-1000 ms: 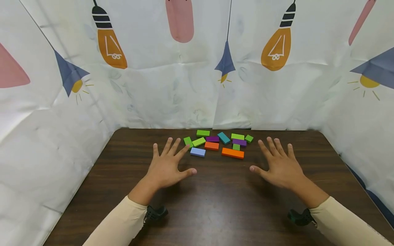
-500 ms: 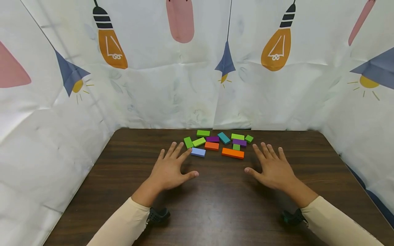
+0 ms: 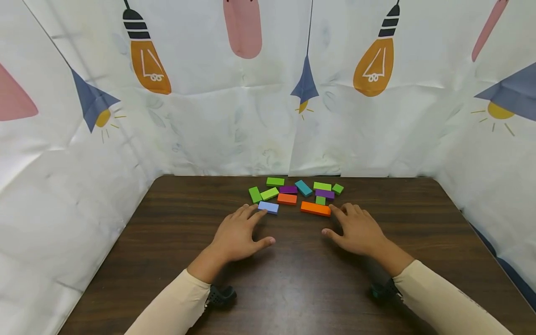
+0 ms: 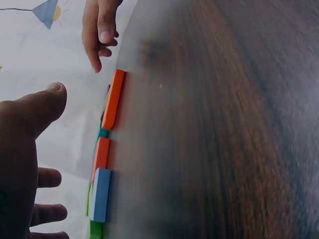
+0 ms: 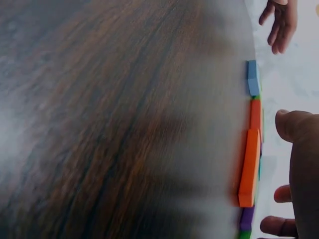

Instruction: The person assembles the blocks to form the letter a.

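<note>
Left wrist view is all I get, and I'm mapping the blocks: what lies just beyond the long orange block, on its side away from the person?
Observer: In the head view, a small green block lies just beyond the long orange block.
Operator: Which block is farthest toward the person's right?
Observer: An angled green block.
Operator: I only catch a sliver of purple. How many are there?
Observer: Two purple blocks show in the head view.

Along the far edge of the tabletop (image 3: 293,274), you are facing six green blocks (image 3: 275,182), two purple blocks (image 3: 324,194), two orange blocks (image 3: 316,209), one teal block (image 3: 303,188) and one blue block (image 3: 268,207) — twelve in all — and you are showing two hands (image 3: 236,235).
</note>
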The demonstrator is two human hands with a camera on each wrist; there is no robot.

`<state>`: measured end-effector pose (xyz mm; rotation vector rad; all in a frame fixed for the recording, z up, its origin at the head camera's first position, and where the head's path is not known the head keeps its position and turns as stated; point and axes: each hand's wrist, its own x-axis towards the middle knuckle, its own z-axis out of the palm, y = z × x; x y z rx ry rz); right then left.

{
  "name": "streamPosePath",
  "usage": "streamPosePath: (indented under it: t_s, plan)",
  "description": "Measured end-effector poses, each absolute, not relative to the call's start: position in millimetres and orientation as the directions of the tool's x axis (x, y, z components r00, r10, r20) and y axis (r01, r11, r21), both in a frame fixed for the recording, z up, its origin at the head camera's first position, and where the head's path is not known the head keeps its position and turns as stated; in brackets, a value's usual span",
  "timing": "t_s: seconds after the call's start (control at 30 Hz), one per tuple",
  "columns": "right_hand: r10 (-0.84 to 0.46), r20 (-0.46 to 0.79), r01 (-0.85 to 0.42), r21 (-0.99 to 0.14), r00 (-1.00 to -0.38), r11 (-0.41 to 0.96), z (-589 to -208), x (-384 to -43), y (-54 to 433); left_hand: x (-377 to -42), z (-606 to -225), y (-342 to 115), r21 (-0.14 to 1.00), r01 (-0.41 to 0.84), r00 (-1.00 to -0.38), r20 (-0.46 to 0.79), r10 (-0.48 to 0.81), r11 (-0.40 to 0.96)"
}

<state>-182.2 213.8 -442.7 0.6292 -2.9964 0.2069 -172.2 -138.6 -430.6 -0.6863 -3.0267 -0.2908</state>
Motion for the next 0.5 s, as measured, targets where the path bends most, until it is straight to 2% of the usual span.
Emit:
streamPosePath:
  t_s: [0.5]
  plan:
    - [-0.461, 0.071, -0.466, -0.103, -0.885, 0.879, -451.4, -192.5, 197.4, -174.4, -437.4, -125.5, 0.142, 0.472, -0.881, 0.086, 0.465, 0.87]
